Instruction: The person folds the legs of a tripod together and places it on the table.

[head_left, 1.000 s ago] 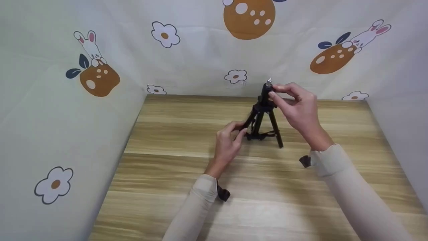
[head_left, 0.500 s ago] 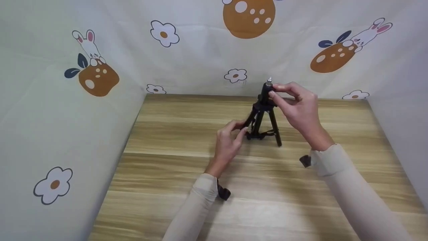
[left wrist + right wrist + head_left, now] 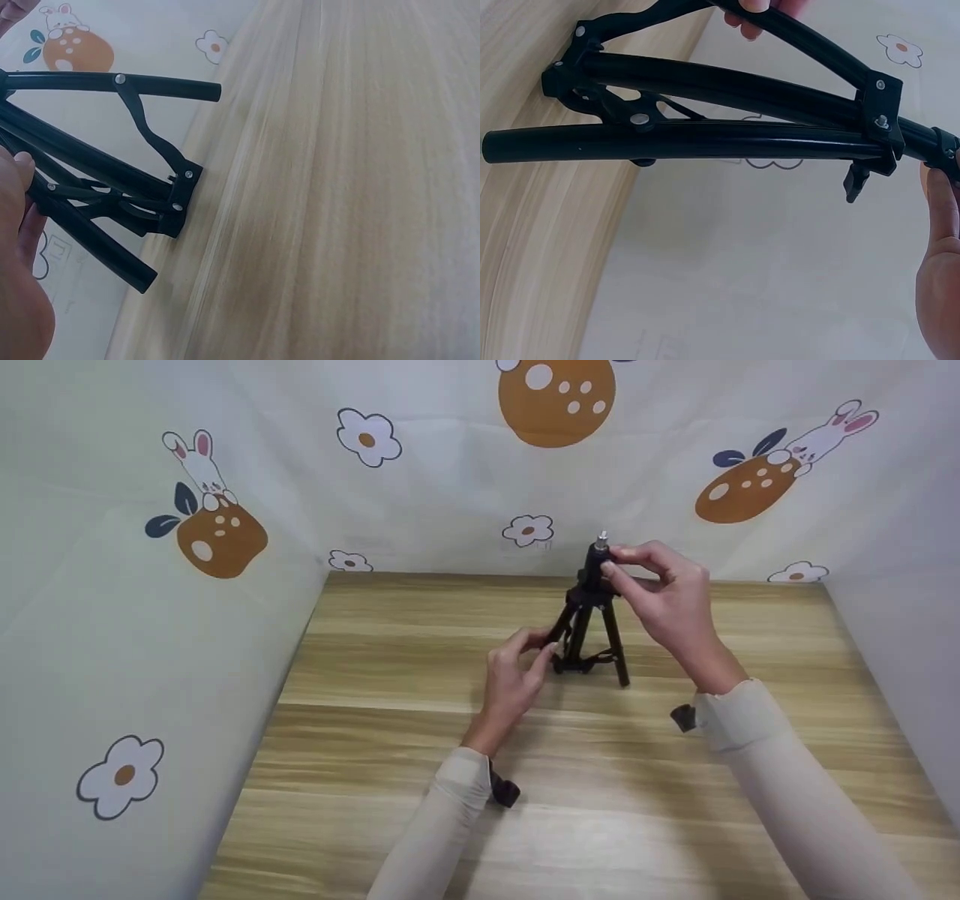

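A small black tripod [image 3: 578, 631] with a silver screw tip [image 3: 601, 540] stands upright near the back of the wooden table, its legs partly spread. My left hand [image 3: 514, 679] pinches the left leg between thumb and fingers. Up at the column, my right hand [image 3: 670, 596] grips the black tube just under the screw tip. In the left wrist view the tripod's legs [image 3: 161, 88] and the hinged brace [image 3: 180, 199] between them show close over the wood. A small dark knob [image 3: 855, 182] juts from the leg collar in the right wrist view.
The wood-grain tabletop [image 3: 360, 750] runs back to a pale cloth wall [image 3: 450, 487] printed with flowers and rabbits on oranges. Cloth walls [image 3: 172, 660] also rise at the left and right. Dark wrist mounts [image 3: 504, 791] stick out from both beige sleeves.
The tripod has shifted very slightly left, its right foot a little higher in view. Both hands keep their hold on it.
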Available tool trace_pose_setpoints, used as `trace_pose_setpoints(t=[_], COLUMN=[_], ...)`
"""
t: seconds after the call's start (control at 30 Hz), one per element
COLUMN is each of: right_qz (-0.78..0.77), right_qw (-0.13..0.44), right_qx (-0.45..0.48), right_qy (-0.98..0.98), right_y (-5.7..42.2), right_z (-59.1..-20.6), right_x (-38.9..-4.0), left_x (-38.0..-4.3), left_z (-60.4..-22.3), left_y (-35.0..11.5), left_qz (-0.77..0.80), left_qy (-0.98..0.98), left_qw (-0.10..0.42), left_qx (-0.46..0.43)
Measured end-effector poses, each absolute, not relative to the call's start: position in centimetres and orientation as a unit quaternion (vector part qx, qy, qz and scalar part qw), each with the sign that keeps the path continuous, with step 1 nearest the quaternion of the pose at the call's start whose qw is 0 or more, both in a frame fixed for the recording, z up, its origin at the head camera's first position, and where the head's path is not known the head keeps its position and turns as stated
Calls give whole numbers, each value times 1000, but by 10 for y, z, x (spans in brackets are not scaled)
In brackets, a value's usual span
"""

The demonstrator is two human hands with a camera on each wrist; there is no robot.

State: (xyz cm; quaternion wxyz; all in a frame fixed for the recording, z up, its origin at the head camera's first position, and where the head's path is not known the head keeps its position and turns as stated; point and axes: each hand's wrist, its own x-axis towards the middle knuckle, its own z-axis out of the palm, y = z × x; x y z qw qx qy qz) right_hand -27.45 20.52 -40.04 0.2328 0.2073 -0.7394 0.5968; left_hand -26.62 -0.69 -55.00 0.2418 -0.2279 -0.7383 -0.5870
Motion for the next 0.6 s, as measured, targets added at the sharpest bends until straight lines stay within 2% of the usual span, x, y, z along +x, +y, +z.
trace_pose_setpoints(t=[0.6], right_qz=[583], right_qw=[242], right_qx=[208], right_qy=[-747], right_y=[205], right_z=[-401], right_x=[-277], left_x=[-269], left_z=[-549], left_y=[-4], left_qz=[-598], left_qy=[-735], left_qw=[226], left_qx=[-225])
